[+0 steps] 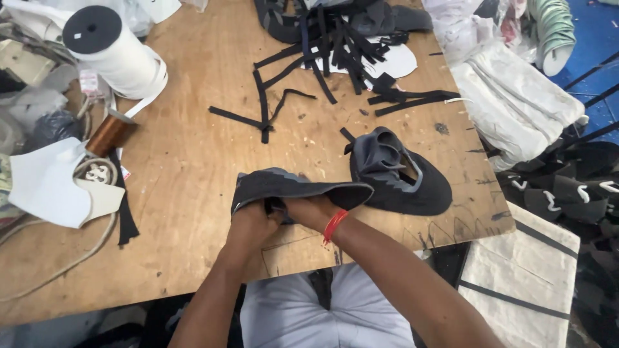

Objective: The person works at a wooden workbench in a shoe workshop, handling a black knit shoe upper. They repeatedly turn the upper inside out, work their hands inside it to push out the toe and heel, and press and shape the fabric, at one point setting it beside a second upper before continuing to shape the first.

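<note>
Both of my hands grip a flat dark grey shoe upper (303, 187) just above the near edge of the wooden table (193, 167). My left hand (253, 222) holds its left underside. My right hand (311, 210), with a red band at the wrist, holds the middle from below; the fingers of both are partly hidden under the fabric. A second dark shoe upper (396, 171), folded open, lies on the table just to the right.
Black fabric strips (322, 58) lie scattered and piled at the table's far middle. A large white tape roll (113, 48), a copper thread spool (108, 134) and white cut pieces (55, 187) sit at left. White bags (516, 103) and dark shoe parts (567, 193) crowd the right side.
</note>
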